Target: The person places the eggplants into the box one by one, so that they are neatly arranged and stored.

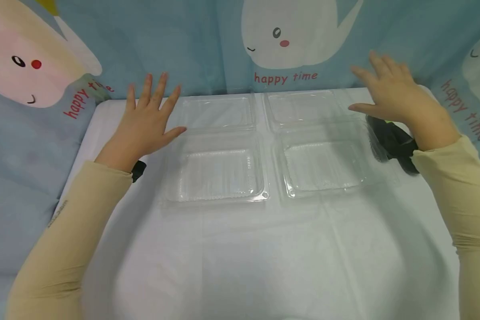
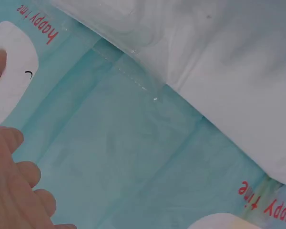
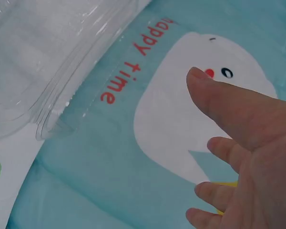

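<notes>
Beige sleeves (image 1: 56, 249) frame two open clear clamshell boxes (image 1: 220, 146) on the white surface (image 1: 264, 258).
Left hand (image 1: 144, 124) and right hand (image 1: 396, 98) hover with fingers spread, holding nothing; backdrop (image 1: 208, 40) reads "happy time".

Two clear clamshell boxes (image 1: 218, 149) (image 1: 320, 142) — open, side by side

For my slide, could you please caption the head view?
Both open hands hover beside two open clear clamshell boxes on a white table.

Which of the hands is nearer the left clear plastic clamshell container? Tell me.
Left. The left hand hovers at the left clear plastic clamshell container, by its left edge; the right hand is beyond the other container's right side.
</notes>
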A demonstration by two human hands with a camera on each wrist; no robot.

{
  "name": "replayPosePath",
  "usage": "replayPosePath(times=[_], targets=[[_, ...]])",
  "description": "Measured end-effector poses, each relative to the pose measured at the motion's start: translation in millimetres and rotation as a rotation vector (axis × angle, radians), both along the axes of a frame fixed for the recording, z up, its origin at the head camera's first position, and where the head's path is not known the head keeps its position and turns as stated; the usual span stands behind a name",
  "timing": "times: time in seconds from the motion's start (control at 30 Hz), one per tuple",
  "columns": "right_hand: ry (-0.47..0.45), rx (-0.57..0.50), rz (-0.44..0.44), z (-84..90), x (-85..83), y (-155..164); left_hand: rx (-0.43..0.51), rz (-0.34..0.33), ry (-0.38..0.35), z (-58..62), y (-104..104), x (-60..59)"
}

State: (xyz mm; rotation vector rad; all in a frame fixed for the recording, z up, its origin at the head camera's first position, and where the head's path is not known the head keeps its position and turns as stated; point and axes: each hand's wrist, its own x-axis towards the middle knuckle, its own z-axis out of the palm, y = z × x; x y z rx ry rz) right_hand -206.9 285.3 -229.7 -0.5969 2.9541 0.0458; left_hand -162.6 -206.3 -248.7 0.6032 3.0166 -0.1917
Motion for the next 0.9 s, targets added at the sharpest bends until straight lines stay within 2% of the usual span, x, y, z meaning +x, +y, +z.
replayPosePath(times=[0.17, 0.33, 0.47, 0.6, 0.73, 0.9], targets=[[0.044, -0.053, -0.017, -1.3, 7.5, 8.6, 0.067, 0.019, 0.04, -6.9, -12.0, 19.4], [0.12, -0.146, -0.022, -3.9, 23.2, 22.1, 0.147, 0.03, 0.061, -17.9, -20.9, 45.3], [0.158, -0.2, -0.069, -8.0, 35.1, 31.3, 0.195, 0.043, 0.08, -29.0, -25.0, 66.8], [0.151, -0.244, -0.131, -12.2, 46.9, 42.3, 0.249, 0.045, 0.101, -40.6, -26.3, 85.0], [0.148, -0.286, -0.171, -18.5, 58.3, 53.5, 0.316, 0.058, 0.086, -52.2, -25.9, 100.6], [0.151, -0.311, -0.225, -26.5, 69.7, 63.5, 0.38, 0.079, 0.068, -64.4, -25.3, 113.1]])
